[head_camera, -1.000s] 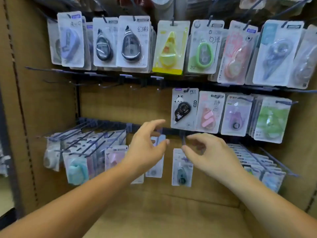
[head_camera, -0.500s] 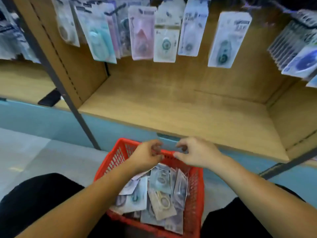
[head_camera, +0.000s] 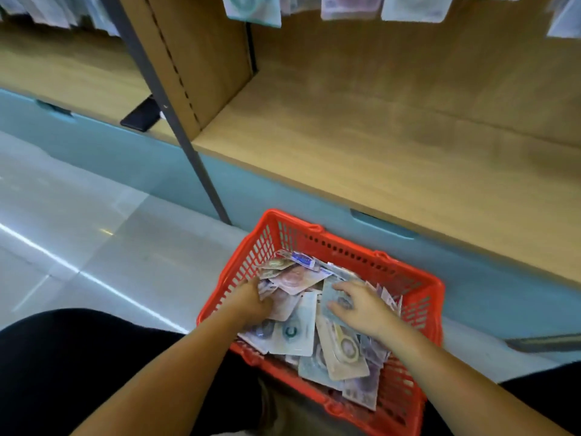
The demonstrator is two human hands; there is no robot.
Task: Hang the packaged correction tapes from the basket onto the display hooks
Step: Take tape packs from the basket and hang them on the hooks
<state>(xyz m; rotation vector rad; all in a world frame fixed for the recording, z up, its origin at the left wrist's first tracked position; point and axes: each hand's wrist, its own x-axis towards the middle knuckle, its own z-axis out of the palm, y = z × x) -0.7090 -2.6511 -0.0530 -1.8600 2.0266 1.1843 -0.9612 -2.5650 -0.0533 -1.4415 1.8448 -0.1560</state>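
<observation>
A red plastic basket (head_camera: pixel 418 297) stands on the floor between my knees, filled with several loose packaged correction tapes (head_camera: pixel 295 332). Both my hands are down inside it. My left hand (head_camera: pixel 250 302) is at the left side of the pile, its fingers curled into the packages and gripping one or more of them. My right hand (head_camera: pixel 360 306) lies with spread fingers on top of a greenish package (head_camera: pixel 333 294) in the middle. The lower edges of hung packages (head_camera: pixel 251 9) show at the top of the frame; the hooks are out of view.
A wooden shelf floor (head_camera: pixel 377 146) runs above a pale blue base (head_camera: pixel 283 199) behind the basket. A dark metal upright (head_camera: pixel 176 121) slants down at the left, with a black phone (head_camera: pixel 141 116) lying beside it. Grey glossy floor (head_camera: pixel 78 231) spreads to the left.
My view dropped from the hooks to the basket. Both hands came down from the display and went from the basket's far rim into the pile of packages.
</observation>
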